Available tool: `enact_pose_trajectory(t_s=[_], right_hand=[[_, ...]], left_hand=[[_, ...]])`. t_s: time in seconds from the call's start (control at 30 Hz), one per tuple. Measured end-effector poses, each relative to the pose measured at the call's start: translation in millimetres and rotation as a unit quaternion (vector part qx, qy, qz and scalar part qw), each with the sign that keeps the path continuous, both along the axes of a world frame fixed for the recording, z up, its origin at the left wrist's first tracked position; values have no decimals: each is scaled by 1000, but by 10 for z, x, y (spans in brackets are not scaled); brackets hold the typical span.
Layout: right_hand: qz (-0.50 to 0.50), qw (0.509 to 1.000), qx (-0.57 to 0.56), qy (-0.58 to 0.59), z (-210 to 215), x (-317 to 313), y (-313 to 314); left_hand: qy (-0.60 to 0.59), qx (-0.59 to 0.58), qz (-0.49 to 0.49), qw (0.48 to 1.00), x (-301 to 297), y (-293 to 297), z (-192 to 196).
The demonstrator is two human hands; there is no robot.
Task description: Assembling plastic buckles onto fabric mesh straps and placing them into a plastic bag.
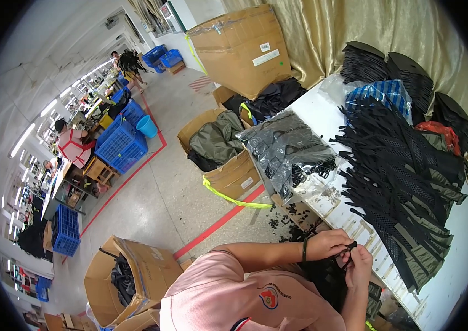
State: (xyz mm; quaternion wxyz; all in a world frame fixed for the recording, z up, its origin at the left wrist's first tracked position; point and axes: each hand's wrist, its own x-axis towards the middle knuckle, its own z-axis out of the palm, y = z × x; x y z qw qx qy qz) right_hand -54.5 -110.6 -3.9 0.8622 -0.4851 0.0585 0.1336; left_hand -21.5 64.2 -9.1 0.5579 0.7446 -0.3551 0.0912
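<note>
My left hand (329, 244) and my right hand (360, 266) meet at the near edge of the white table (350, 220). Both are closed, fingertips pinching a small piece of black strap (350, 248) between them; whether a buckle is on it is too small to tell. Black material (325, 276) hangs below my hands, partly hidden by my arms. On the table beside them lies a spread pile of black and olive mesh pieces (405, 176) with many loose strap ends. Left of that pile, a clear plastic bag (283, 143) lies by loose black buckles (314, 171).
Cardboard boxes with dark fabric stand left of the table, one olive-filled (220, 143) and one lower (134, 276). A large carton (242, 49) is behind. Black stacks (410, 77) line the curtain. Blue crates (121, 143) and people at workbenches are farther left.
</note>
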Motion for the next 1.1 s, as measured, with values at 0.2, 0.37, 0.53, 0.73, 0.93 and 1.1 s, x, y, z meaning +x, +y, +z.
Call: enact_pose_trajectory(t_s=[0.2, 0.37, 0.53, 0.73, 0.93, 1.1], right_hand=[[-78, 996, -42, -32, -13, 6, 100], [-78, 988, -95, -97, 51, 24, 130], [-101, 959, -191, -183, 74, -20, 212], [-84, 981, -131, -117, 191, 15, 164], [-3, 964, -214, -160, 215, 18, 96], [-10, 936, -291, -199, 153, -6, 175]], left_hand=[[-7, 4, 6, 1000, 18, 18, -13], [4, 3, 2, 1000, 39, 26, 46], [41, -29, 7, 999, 49, 20, 30], [91, -54, -17, 994, 32, 35, 47], [84, -72, -11, 994, 28, 56, 47], [467, -343, -111, 807, 36, 8, -149]])
